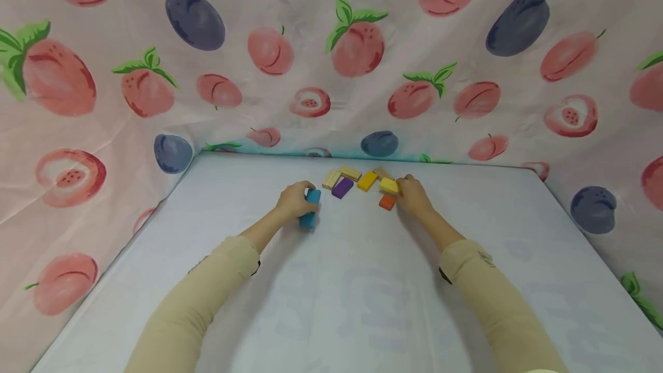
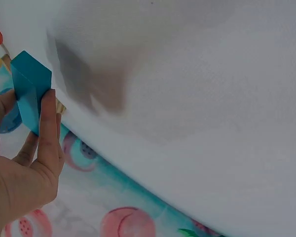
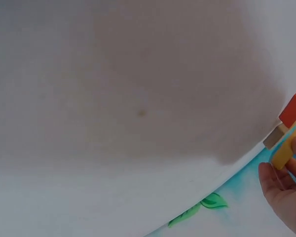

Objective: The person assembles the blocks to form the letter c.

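Note:
My left hand (image 1: pixel 296 200) pinches a blue block (image 1: pixel 308 220) between thumb and fingers. In the left wrist view that blue block (image 2: pixel 32 74) stands up from the fingertips, its shadow on the white surface beside it. My right hand (image 1: pixel 414 195) grips a light yellow block (image 1: pixel 389 186) by its right end. The right wrist view shows the yellow block (image 3: pixel 284 152) between thumb and fingers at the right edge, partly cut off. An orange block (image 1: pixel 387 202) lies just in front of the yellow one, and a tan block (image 1: pixel 382 173) sits behind it.
Between the hands lie a purple block (image 1: pixel 342 187), a deeper yellow block (image 1: pixel 368 181) and two pale wooden blocks, one (image 1: pixel 331 179) beside the other (image 1: pixel 350 173). They rest near the back edge of the white table (image 1: pixel 352 281). A fruit-print cloth (image 1: pixel 311 27) hangs behind.

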Demonstrator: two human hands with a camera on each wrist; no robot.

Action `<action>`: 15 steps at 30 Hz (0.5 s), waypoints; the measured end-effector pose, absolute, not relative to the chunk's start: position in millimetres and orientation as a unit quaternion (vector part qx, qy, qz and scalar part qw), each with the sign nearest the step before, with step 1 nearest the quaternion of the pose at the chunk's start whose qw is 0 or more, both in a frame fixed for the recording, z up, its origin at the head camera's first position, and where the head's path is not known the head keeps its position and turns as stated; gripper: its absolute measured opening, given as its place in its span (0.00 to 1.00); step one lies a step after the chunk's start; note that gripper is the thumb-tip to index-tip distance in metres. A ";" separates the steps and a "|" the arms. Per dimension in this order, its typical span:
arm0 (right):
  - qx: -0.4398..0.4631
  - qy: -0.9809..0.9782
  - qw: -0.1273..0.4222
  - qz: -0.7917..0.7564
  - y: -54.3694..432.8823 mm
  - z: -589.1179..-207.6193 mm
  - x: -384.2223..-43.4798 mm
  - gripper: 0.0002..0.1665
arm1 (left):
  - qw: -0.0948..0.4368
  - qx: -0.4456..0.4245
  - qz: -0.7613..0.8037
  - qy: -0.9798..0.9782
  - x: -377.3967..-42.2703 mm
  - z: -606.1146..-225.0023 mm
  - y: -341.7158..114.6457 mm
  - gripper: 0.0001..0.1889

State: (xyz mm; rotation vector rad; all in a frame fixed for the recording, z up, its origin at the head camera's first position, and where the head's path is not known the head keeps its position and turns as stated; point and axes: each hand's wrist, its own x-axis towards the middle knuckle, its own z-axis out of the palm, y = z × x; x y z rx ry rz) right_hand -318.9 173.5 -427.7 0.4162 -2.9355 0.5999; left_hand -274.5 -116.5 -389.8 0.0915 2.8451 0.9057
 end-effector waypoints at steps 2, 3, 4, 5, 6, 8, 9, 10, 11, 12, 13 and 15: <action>0.143 -0.968 0.057 0.196 173.9 -426.9 -316.7 0.19 | 0.081 0.032 0.304 0.949 -272.4 -388.8 -115.6 0.28; 0.147 -0.968 0.056 0.195 174.0 -426.6 -315.8 0.19 | 0.082 0.032 0.303 0.949 -271.4 -388.6 -115.2 0.27; 0.151 -0.968 0.055 0.192 174.0 -426.2 -314.9 0.19 | 0.082 0.032 0.303 0.949 -270.5 -388.6 -114.8 0.27; 0.156 -0.968 0.055 0.190 173.9 -425.7 -314.0 0.19 | 0.080 0.032 0.300 0.950 -269.6 -388.7 -114.4 0.27; 0.160 -0.967 0.056 0.188 173.9 -424.9 -312.9 0.19 | 0.078 0.033 0.298 0.951 -268.5 -388.7 -113.9 0.27; 0.165 -0.967 0.059 0.187 173.5 -422.8 -310.2 0.19 | 0.074 0.039 0.293 0.953 -266.2 -389.2 -112.9 0.26; 0.166 -0.966 0.060 0.188 173.4 -421.6 -308.6 0.19 | 0.071 0.042 0.292 0.953 -265.0 -389.2 -112.3 0.26; 0.168 -0.966 0.061 0.188 173.2 -420.2 -306.4 0.19 | 0.070 0.045 0.290 0.954 -263.6 -389.3 -111.9 0.26; 0.168 -0.965 0.058 0.191 172.9 -418.7 -304.0 0.19 | 0.068 0.049 0.288 0.954 -262.0 -389.4 -111.5 0.27; 0.165 -0.965 0.052 0.196 172.6 -417.5 -301.6 0.19 | 0.067 0.052 0.287 0.954 -260.4 -389.7 -111.2 0.27; 0.162 -0.965 0.044 0.203 172.2 -416.3 -299.1 0.20 | 0.065 0.054 0.286 0.954 -259.0 -390.3 -111.2 0.27; 0.161 -0.963 0.029 0.213 171.4 -414.3 -293.8 0.21 | 0.062 0.055 0.290 0.954 -256.0 -391.0 -111.6 0.27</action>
